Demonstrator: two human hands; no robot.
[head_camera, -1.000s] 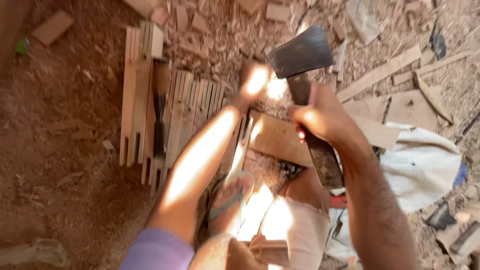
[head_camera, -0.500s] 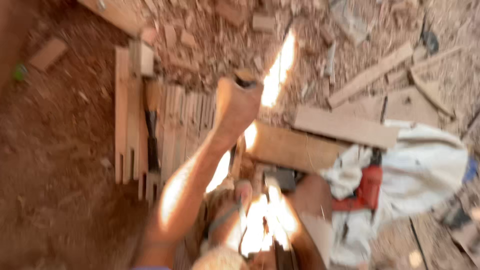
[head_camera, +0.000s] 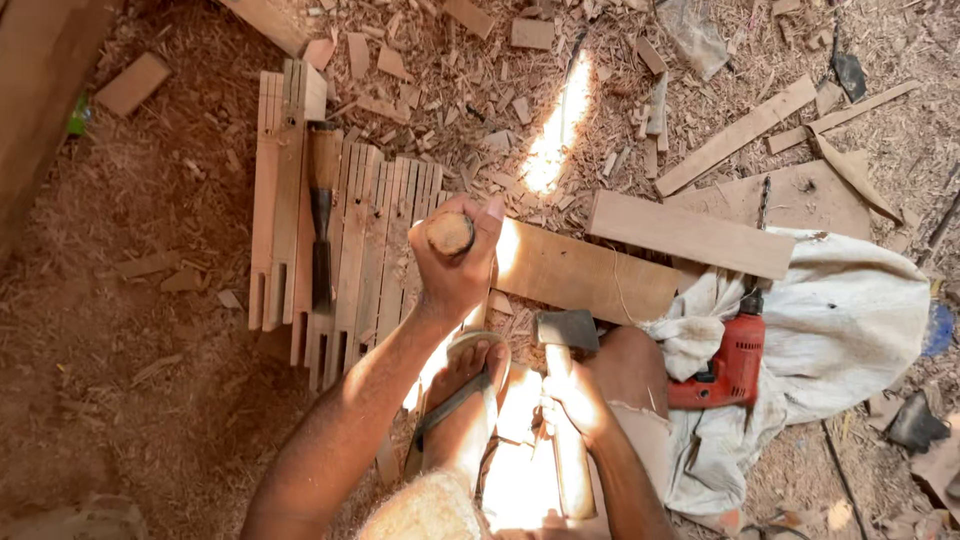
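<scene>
chisel handle, round wooden butt showing, is sitting upright in my left hand; fingers are wrapping tight around it, fist closed on the shaft; blade end is hidden below the fist, so i cannot tell exactly where the edge is biting; it seems to be standing on the plank lying crosswise in front of the foot; foot in a sandal is sitting just below that plank, whether pinning it i cannot tell.

right hand is gripping the hammer handle, fingers clamped round it low down; hammer head is resting low, near the knee, just right of the chisel fist and well below its butt.

to the left, a row of slotted wooden slats is lying side by side on the shavings; a second chisel is lying across them, untouched; a red power drill is lying on a white cloth at right; offcuts are scattered everywhere.

judging the step: i am keeping the chisel plumb, thumb off the butt; striking squarely on the centre of the handle; short strokes are reading safer here, since a glancing blow could be catching the knuckles.
</scene>
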